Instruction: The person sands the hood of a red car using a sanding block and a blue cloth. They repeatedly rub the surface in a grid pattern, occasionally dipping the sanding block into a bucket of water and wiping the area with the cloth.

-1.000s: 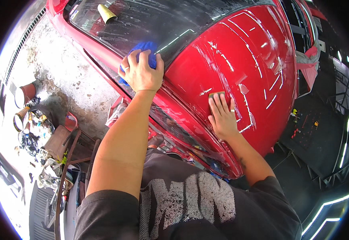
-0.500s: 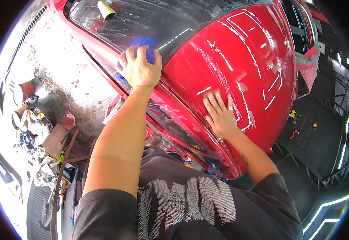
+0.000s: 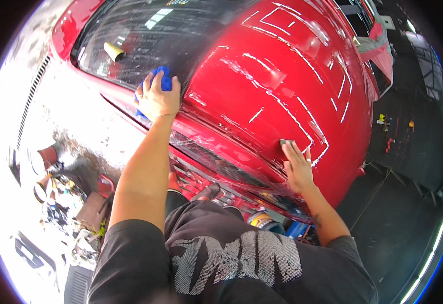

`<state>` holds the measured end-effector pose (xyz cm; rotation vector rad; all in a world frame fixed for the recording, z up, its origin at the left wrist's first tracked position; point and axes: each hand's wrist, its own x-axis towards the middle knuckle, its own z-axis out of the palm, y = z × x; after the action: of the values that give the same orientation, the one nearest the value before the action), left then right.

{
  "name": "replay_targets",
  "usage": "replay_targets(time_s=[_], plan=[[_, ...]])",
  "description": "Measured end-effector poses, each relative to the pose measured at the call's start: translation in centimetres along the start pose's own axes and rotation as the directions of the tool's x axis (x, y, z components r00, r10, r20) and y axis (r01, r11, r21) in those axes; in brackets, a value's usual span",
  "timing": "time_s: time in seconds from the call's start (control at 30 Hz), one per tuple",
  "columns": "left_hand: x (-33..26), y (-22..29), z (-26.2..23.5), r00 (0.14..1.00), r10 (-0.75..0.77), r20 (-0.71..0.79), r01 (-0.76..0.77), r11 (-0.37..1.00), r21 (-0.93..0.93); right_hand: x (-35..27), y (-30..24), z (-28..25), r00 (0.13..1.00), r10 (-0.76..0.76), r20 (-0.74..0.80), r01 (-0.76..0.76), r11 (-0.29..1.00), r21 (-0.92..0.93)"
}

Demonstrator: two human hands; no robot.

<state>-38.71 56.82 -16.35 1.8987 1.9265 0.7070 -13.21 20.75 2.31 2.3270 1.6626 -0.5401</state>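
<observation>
Under my left hand (image 3: 158, 99) is a blue cloth (image 3: 166, 81), bunched in my curled fingers at the edge of the car's dark window glass (image 3: 130, 50). The cloth rests by the corner where glass meets the red roof (image 3: 241, 91). My right hand (image 3: 298, 168) lies on the wet, glossy roof near its close side, fingers stretched forward. Beneath those fingertips the edge of a small grey-green pad (image 3: 284, 142) shows; most of it is hidden. A curled yellow sheet (image 3: 114, 51) lies on the glass beyond my left hand.
Clear plastic film (image 3: 206, 157) covers the car's side windows below the roof edge. A bucket (image 3: 264, 221) stands low beside the car. Clutter and a reddish pot (image 3: 45, 158) are on the floor at left. Pink masking (image 3: 381, 61) hangs at the far right.
My right hand has slid rightward along the roof with the pad. The left hand stays with the blue cloth by the glass corner. The whole view has shifted.
</observation>
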Motion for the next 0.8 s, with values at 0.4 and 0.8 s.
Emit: replay_targets(time_s=[0.4, 0.8], plan=[[-4.6, 13.0, 2.4, 0.773, 0.625, -0.107, -0.631, 0.775, -0.034, -16.2, -2.0, 8.6, 0.569, 0.773, 0.282, 0.075, -0.390, 0.918], [-38.1, 32.3, 2.8, -0.039, 0.921, 0.389, -0.787, 0.212, -0.580, -16.9, 9.0, 4.9, 0.590, 0.806, 0.037, 0.328, -0.281, 0.902]])
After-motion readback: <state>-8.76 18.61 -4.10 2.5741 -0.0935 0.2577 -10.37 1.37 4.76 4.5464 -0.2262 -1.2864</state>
